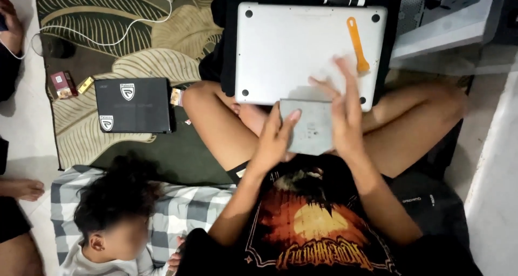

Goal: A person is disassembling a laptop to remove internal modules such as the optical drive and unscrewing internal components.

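At far left, another person's bare foot (24, 188) rests on the pale floor, beside a leaf-patterned rug (135, 44) crossed by a white cable (97, 36). Small boxes (63, 85) lie on the rug next to a black box (134, 104) bearing two shield emblems. Below it, a small child (116, 222) lies on a grey checked blanket (189, 206).

At centre, a person sits cross-legged in a black printed T-shirt (313, 233). The left hand (275, 141) grips the left edge of a flat grey panel (308, 126), fingers curled onto its face with one fingertip reaching its upper left corner. The panel is held upright over the lap, its top edge just overlapping the near edge of an overturned silver laptop (291, 49). The right hand (345, 114) lies against the panel's right side, fingers spread and extended upward over the laptop's base; motion blur hides whether they clasp the panel or only press on it.

An orange pry tool (357, 44) lies on the laptop, just above the right fingertips. At far right, a white-framed board (448, 22) lies on the floor.
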